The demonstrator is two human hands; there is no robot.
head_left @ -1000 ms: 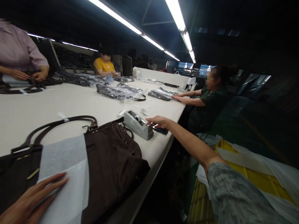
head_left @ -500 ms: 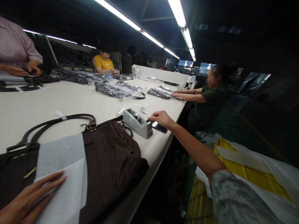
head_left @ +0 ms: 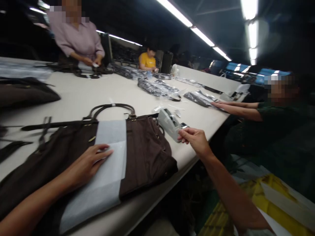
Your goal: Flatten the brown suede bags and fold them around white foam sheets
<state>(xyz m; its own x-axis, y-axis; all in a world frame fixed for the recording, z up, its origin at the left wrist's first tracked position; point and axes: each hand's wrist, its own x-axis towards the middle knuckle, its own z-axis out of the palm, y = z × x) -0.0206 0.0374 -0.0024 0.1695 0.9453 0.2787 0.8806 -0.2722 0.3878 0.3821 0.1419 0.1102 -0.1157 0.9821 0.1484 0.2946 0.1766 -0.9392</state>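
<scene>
A dark brown handbag (head_left: 145, 154) lies on the pale table, its handles pointing away from me. A strip of white paper (head_left: 112, 170) lies across its middle and hangs down toward the near edge. My left hand (head_left: 91, 162) rests on the paper and bag with its fingers spread. Beyond the bag's right end stands a grey tape dispenser (head_left: 168, 124). My right hand (head_left: 193, 139) is pinched at the near end of the dispenser; whatever is between the fingertips is too small to make out. A phone (head_left: 184, 125) lies partly hidden behind that hand.
Another brown bag (head_left: 27, 93) lies at the left. Plastic-wrapped bags (head_left: 157, 88) are farther back on the table (head_left: 81, 95). Across it, a person in pink handles a bag, and one in yellow sits; at the right, a person's hands touch a wrapped bag. Yellow bundles (head_left: 273, 196) lie lower right.
The view has swung left, showing more of the bag. My right hand has come lower, nearer me, at the dispenser's end. My left hand has shifted up the paper strip.
</scene>
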